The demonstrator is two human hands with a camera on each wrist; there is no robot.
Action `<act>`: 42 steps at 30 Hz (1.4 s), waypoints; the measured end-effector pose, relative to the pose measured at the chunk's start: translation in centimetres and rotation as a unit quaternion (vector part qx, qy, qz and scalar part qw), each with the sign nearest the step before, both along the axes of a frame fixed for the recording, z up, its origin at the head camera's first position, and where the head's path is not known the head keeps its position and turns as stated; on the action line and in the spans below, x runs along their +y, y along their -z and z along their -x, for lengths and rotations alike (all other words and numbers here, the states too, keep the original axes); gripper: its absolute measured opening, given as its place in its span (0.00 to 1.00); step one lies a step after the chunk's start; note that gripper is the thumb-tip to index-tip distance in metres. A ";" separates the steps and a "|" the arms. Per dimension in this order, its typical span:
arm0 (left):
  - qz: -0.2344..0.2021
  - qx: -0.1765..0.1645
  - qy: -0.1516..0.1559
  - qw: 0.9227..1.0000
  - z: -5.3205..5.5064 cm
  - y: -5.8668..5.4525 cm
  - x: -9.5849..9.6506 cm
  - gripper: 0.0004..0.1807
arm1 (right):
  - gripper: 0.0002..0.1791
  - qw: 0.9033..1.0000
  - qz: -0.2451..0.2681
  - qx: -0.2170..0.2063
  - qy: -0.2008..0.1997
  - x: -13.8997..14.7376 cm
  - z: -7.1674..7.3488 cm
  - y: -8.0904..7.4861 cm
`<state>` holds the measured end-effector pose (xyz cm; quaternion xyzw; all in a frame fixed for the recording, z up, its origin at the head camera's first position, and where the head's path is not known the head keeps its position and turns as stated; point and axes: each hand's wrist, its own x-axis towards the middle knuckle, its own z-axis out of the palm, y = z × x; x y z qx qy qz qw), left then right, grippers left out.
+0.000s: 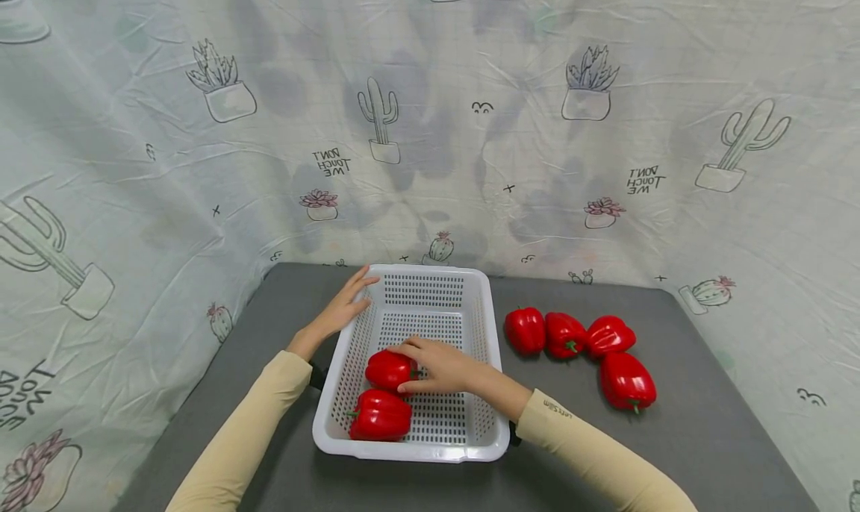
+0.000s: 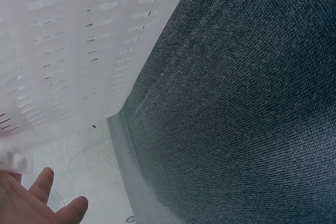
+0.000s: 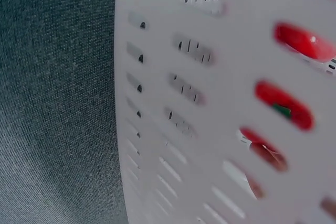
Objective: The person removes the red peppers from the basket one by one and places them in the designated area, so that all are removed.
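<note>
A white perforated plastic basket (image 1: 321,422) stands on the grey table. Inside it lie two red bell peppers, one in the near left corner (image 1: 381,416) and another (image 1: 388,370) just behind. My right hand (image 1: 440,366) reaches over the basket's right side and holds the rear pepper, thumb at its near side and fingers over its far side. My left hand (image 1: 339,310) rests at the basket's left rim with fairly straight, spread fingers. In the left wrist view part of the left hand (image 2: 37,203) shows beside the basket's wall. The right wrist view sees red pepper (image 3: 302,40) through the slots.
Right of the basket several more red bell peppers lie in a bent row on the table: one (image 1: 525,331), a second (image 1: 566,336), a third (image 1: 610,336) and the nearest (image 1: 628,381). A cactus-print cloth (image 1: 430,198) hangs behind the table (image 1: 564,437) and along its sides.
</note>
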<state>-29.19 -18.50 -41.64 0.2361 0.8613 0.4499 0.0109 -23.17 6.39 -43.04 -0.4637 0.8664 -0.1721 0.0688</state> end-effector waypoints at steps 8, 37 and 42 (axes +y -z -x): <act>0.005 0.000 -0.001 1.000 -0.2 -0.1 0.1 0.24 | 0.37 1.000 0.017 -0.008 0.019 0.6 0.3 0.0; 0.005 0.015 -0.006 1.000 1.4 2.3 -0.6 0.24 | 0.40 0.994 0.060 -0.006 0.096 5.1 -0.2 -3.7; 0.012 0.027 -0.012 0.999 2.1 3.4 -0.9 0.25 | 0.40 0.989 0.069 -0.006 0.128 6.4 -0.5 -4.5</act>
